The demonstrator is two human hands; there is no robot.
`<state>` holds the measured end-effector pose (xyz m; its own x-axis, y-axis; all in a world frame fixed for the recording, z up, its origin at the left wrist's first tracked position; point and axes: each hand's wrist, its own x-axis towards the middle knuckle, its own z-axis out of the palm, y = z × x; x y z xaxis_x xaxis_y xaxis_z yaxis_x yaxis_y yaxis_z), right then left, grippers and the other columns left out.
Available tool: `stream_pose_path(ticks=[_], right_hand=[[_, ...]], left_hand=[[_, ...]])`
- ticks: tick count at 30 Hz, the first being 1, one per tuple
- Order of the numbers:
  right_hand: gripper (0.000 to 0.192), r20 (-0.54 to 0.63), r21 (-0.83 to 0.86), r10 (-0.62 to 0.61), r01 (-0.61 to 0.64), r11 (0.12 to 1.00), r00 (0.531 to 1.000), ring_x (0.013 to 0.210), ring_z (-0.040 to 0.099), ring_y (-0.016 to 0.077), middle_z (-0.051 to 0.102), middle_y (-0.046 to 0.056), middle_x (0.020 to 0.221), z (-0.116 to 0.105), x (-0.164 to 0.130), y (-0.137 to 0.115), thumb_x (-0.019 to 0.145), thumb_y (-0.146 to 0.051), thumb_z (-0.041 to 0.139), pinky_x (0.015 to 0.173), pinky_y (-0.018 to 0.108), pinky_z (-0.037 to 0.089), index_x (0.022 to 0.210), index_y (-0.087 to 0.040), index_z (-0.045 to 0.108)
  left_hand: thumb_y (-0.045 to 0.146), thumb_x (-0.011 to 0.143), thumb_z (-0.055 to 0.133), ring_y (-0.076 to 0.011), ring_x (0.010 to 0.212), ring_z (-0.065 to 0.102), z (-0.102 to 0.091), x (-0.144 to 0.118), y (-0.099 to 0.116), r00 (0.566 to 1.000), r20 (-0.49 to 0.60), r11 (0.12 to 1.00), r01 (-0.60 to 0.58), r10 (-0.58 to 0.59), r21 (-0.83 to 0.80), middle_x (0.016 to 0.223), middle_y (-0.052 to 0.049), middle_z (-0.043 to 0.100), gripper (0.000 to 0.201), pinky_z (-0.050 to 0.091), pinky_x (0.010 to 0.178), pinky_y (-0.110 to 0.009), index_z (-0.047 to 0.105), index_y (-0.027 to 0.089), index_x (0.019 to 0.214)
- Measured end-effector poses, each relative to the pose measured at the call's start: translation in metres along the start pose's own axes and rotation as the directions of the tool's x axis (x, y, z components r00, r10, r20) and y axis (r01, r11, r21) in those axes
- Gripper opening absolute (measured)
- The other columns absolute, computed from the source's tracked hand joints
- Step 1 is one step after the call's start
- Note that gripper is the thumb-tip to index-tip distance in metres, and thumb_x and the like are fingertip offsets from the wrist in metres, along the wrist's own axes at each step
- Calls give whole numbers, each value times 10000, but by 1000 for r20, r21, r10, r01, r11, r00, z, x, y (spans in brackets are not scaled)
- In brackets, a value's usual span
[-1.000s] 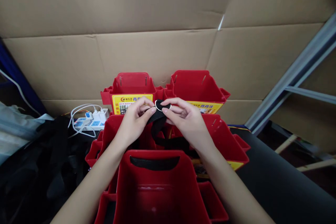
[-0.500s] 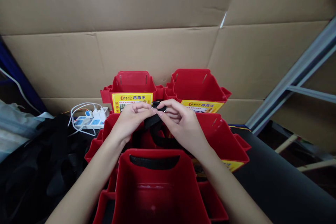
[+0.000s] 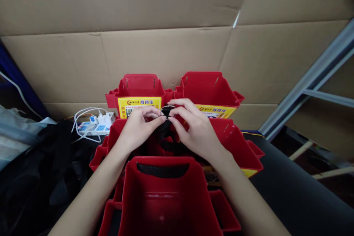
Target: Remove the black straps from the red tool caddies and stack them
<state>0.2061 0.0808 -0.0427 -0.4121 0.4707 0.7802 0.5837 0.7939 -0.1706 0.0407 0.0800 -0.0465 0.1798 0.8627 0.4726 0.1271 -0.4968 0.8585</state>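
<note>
Between my two hands is a metal ring (image 3: 168, 107) with a black webbing strap (image 3: 163, 129) running through or behind it. My left hand (image 3: 142, 123) pinches the ring's left side between thumb and fingers. On the other side, my right hand (image 3: 190, 123) grips the ring's right edge with thumb and fingertips. Below them stands a red plastic tool box (image 3: 163, 199) with side pockets. Black webbing (image 3: 163, 170) shows through the slot in its back wall. How the strap passes round the ring is partly hidden by my fingers.
Several more red boxes stand behind, including one at back left (image 3: 141, 85) and one at back right (image 3: 204, 86), with yellow labels. A white power strip (image 3: 95, 128) with cables lies at left, near dark straps (image 3: 52, 177). Cardboard (image 3: 166, 55) forms the back wall.
The fingers of my right hand have lifted and spread a little around the ring. More of the ring shows, and the strap below it has shifted and hangs lower.
</note>
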Motion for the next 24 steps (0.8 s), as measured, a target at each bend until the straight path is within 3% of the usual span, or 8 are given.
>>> stream_pose_path(ticks=[7, 14, 16, 18, 21, 24], right_hand=[[69, 185, 44, 68, -77, 996, 980, 700, 522, 123, 569, 32, 826, 4, -3, -5, 882, -173, 378, 650, 237, 397, 869, -184, 445], [74, 259, 128, 154, -192, 973, 954, 496, 385, 89, 426, -47, 611, 2, -1, -8, 896, -186, 339, 505, 216, 299, 836, -199, 380], [79, 259, 140, 138, -178, 974, 956, 519, 410, 96, 448, -38, 627, 2, -1, -7, 893, -182, 338, 524, 220, 323, 838, -200, 392], [78, 210, 143, 84, -116, 983, 974, 670, 496, 119, 528, 18, 780, 2, -1, -6, 880, -171, 358, 623, 238, 381, 835, -195, 417], [91, 185, 107, 18, -39, 993, 983, 872, 516, 158, 535, 84, 980, 3, -2, -7, 881, -163, 353, 751, 276, 403, 868, -184, 440], [89, 224, 58, 45, -59, 997, 974, 754, 520, 137, 546, 47, 858, 3, -4, -9, 891, -165, 339, 678, 252, 401, 893, -184, 425]], left_hand=[[127, 635, 539, -107, 628, 528, -10, 3, 0, 1000, 21, 969, 17, -23, 248, 665, 18, 562, 51, 432, 635, -238, 513, 160, 664], [145, 633, 478, -100, 589, 442, -8, 4, -4, 1000, -4, 920, 15, -15, 391, 615, 43, 458, 61, 377, 602, -237, 425, 176, 638], [152, 647, 469, -101, 587, 423, -5, 2, -2, 1000, -13, 887, -12, 20, 461, 607, 44, 438, 72, 361, 595, -235, 405, 178, 629], [152, 667, 458, -106, 599, 426, -3, 0, 1, 998, -4, 847, -56, 68, 529, 622, 39, 458, 66, 353, 600, -238, 405, 179, 640], [146, 695, 441, -118, 628, 451, -3, -2, 5, 993, 42, 797, -116, 113, 592, 656, 26, 504, 56, 354, 615, -244, 410, 183, 666], [147, 703, 438, -128, 631, 465, -4, -3, 7, 990, 76, 766, -139, 118, 628, 662, 18, 518, 59, 352, 611, -250, 405, 187, 674]])
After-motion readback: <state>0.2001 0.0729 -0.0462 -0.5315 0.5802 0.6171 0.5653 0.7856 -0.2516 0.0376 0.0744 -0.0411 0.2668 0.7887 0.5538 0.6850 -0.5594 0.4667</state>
